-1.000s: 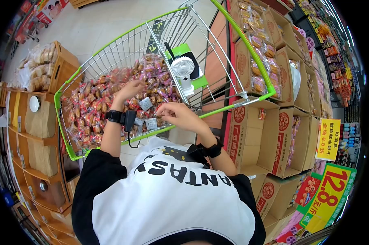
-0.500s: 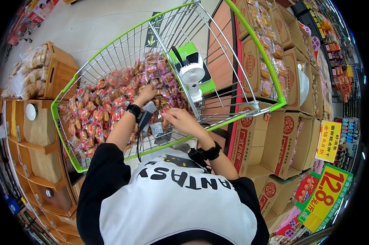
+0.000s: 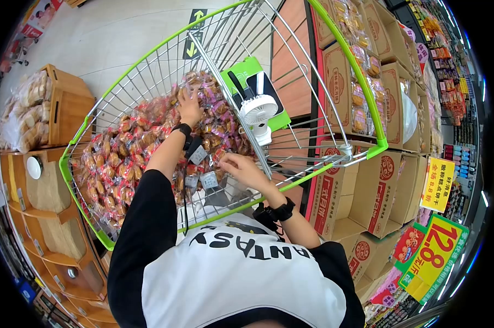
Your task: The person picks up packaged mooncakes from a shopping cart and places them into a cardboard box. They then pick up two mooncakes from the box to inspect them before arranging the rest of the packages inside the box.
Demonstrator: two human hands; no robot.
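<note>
Small pastries in clear and red wrappers [image 3: 121, 142] fill much of the shopping cart [image 3: 66, 186]. My left hand [image 3: 189, 107] rests on the heap near its far side, fingers spread, over packets with pink and red print. Nearer to me, my right hand [image 3: 239, 167] has its fingers pinched at the edge of a wrapped pastry [image 3: 218, 156]; the fingertips are partly hidden. Small grey-white square pieces [image 3: 209, 180] lie between my hands, among the packets. A black device [image 3: 193, 146] with a hanging strap sits by my left wrist.
A white handheld fan [image 3: 258, 112], a phone [image 3: 271, 90] and a green box [image 3: 246, 68] sit in the cart's fold-out section. Cardboard boxes of packaged pastries [image 3: 359, 98] line the right. Wooden shelves [image 3: 45, 218] and a crate of bagged bread [image 3: 34, 109] stand left.
My left hand has moved away from me and slightly left across the heap, and its curled fingers have spread. The right hand stays at nearly the same place, still pinched.
</note>
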